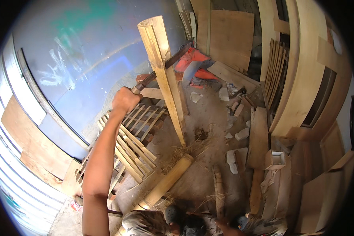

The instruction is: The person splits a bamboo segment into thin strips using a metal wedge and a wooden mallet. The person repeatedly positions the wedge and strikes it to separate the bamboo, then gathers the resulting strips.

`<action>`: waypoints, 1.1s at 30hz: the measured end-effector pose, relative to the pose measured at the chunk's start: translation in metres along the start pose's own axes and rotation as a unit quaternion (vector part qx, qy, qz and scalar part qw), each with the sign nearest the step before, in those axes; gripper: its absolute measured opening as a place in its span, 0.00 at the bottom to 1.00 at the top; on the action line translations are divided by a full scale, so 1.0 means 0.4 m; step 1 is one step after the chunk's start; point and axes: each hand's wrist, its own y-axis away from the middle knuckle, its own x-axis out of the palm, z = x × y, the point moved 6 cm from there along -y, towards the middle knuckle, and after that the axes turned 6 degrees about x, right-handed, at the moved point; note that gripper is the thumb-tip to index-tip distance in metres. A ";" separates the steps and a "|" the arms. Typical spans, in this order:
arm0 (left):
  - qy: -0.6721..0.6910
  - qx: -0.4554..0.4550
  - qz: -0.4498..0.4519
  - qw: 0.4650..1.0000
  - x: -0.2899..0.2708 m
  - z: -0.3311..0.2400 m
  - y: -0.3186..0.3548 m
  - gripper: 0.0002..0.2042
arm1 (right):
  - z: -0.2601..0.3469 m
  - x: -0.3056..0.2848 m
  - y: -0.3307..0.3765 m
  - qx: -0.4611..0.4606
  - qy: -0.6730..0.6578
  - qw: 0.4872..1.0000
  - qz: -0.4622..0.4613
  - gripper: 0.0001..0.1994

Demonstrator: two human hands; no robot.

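My left hand is closed around the handle of a machete. The machete's dark blade crosses a tall split bamboo pole and appears lodged in its split side. This pole stands tilted, its narrow lower end down among straw-like fibres on the dirt floor. At the lower edge, partly cut off and in shadow, my right hand appears closed around the near end of a short round wooden stick. A thicker bamboo length lies on the ground between the two arms.
A slatted wooden frame lies left of the pole. Orange cloth, broken bricks and white rubble are farther back. Boards and a small open box lie to the right. A painted metal wall rises at left.
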 end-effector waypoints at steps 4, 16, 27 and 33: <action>0.011 -0.013 0.009 1.000 -0.009 0.005 0.029 0.24 | 0.058 -0.099 0.058 -0.034 -0.069 0.997 -0.013 0.51; 0.027 0.032 0.006 0.999 -0.021 0.066 0.134 0.19 | 0.435 -0.768 0.748 -0.499 -0.361 0.718 -0.326 0.34; 0.006 0.095 -0.009 0.995 -0.069 0.099 0.196 0.14 | 0.434 -0.805 0.979 -0.408 -0.190 0.866 -0.218 0.25; 0.002 0.122 -0.025 0.992 -0.092 0.099 0.193 0.13 | 0.387 -0.912 1.134 -0.577 -0.369 0.678 -0.269 0.27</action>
